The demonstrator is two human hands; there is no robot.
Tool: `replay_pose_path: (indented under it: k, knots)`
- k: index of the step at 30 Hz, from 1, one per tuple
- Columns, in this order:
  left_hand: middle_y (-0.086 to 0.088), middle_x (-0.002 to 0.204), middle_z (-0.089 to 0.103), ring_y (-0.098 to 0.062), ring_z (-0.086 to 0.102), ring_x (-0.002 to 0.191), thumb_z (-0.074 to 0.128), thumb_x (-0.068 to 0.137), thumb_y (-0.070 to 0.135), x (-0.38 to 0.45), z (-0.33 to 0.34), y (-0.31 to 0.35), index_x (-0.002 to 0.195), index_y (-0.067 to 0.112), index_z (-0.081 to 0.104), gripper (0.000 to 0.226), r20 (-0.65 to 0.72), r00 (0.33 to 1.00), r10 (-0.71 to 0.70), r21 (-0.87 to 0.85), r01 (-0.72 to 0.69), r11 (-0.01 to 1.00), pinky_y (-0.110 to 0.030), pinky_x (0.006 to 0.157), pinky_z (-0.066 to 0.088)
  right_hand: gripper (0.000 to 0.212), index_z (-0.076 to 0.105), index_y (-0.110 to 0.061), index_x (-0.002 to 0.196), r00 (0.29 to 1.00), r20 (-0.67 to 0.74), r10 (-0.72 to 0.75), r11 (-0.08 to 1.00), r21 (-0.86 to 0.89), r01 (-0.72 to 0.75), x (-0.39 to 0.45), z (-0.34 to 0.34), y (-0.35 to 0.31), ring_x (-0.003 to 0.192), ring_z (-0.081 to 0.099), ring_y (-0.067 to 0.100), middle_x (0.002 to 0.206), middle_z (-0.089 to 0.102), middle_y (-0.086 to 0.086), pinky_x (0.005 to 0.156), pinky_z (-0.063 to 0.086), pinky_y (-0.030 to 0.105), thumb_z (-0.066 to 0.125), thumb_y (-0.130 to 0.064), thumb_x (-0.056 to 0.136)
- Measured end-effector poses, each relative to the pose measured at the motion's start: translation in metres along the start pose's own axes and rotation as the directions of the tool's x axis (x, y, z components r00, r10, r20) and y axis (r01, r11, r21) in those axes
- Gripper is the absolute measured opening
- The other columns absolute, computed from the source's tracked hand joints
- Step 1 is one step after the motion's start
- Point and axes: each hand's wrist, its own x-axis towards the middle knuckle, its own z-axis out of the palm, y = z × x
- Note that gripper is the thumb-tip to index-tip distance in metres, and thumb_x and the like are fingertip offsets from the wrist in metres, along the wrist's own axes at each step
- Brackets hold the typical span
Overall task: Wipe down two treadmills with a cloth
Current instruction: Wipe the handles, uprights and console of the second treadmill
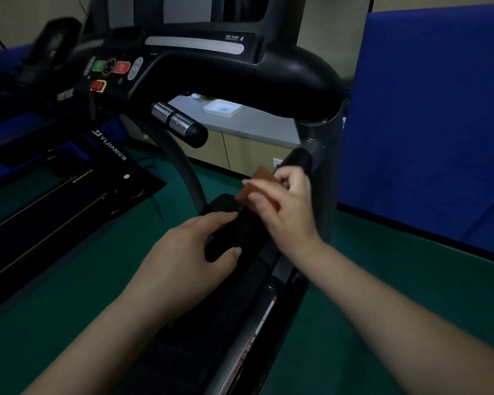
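A: Start at the fingers. The right hand [283, 206] has its fingertips pinched on a small reddish-brown cloth [257, 185], folded flat, thumb and forefinger curled over its edge. The cloth sits at about one o'clock from the frame's centre, just beside the dark handrail [297, 158] and above the treadmill's side.

B: And the other hand?

A: The left hand [194, 252] grips the black end of the near handrail [228, 232] — thumb curled under it at four o'clock of the palm, fingers laid over the top. It looks like a steadying hold.

B: So the person is wiping the rail of this treadmill [268, 75]?

A: That is the likely step. Whether the cloth actually touches the rail cannot be told; the hand is blurred. To do it well, the person would wrap the cloth round the rail rather than dab with a corner, and draw it along the whole length — then shift the left hand so the covered patch is wiped too.

B: The second machine?

A: The second treadmill [69, 189] lies at nine o'clock, across the green floor [69, 280]. Nothing shows whether it is done.
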Motion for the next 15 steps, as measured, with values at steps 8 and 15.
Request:
replay_pose_path:
  k: [8,15]
  knots:
    - [0.027,0.125,0.053,0.014,0.043,0.092,0.062,0.079,0.048,-0.001,0.002,-0.001,0.129,0.054,0.045,0.053,-0.029,1.000,-0.008,-0.025,0.007,1.000,-0.002,0.076,0.032,0.028,0.070,-0.025,0.113,0.967,-0.130,0.217,0.974,-0.037,-0.224,0.016,0.000,0.007,0.108,0.034,0.016,0.108,0.036,0.000,0.091,0.026,0.014,0.058,-0.036,0.090]
    - [0.033,0.115,0.048,0.019,0.042,0.090,0.062,0.078,0.049,0.000,0.002,-0.001,0.129,0.054,0.046,0.053,-0.041,0.999,0.008,-0.012,-0.008,1.000,0.000,0.071,0.034,0.031,0.071,-0.022,0.112,0.975,-0.140,0.172,0.982,-0.055,-0.182,0.024,0.000,0.023,0.107,0.040,0.026,0.106,0.036,0.001,0.090,0.025,0.014,0.056,-0.039,0.090]
